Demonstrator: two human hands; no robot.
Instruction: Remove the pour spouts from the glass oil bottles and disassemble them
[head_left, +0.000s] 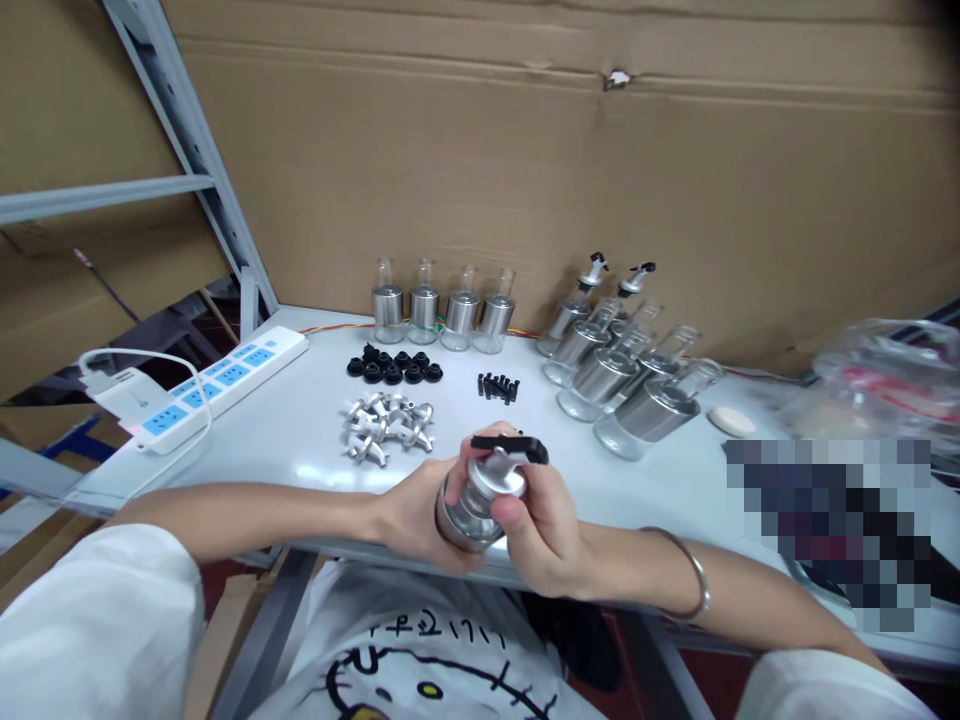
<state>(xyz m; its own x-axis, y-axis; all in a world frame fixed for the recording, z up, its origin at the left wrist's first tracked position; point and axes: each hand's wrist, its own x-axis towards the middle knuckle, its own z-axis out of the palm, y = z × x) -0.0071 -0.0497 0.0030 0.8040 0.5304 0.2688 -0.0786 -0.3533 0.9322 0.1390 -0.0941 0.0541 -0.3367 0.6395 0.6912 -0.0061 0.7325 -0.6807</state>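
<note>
My left hand (pixel 417 512) is wrapped round a glass oil bottle (pixel 463 528) with a steel sleeve, held over the table's front edge. Its neck tilts up toward the camera. On the neck sits a silver pourer spout (pixel 498 482) with a black flip cap (pixel 510 444). The fingers and thumb of my right hand (pixel 546 535) grip the spout from the right. Beyond my hands lie a pile of silver pourer spouts (pixel 386 425), black stoppers (pixel 394 368) in rows, and small black caps (pixel 499 386). The fingertips behind the bottle are partly hidden.
Several open bottles (pixel 459 318) stand in a row at the back. More bottles (pixel 649 410) stand at right, two with spouts (pixel 592 272). A power strip (pixel 225 385) lies left; a white oval object (pixel 731 421) and plastic bag (pixel 885 380) lie right. Cardboard (pixel 450 170) walls the back.
</note>
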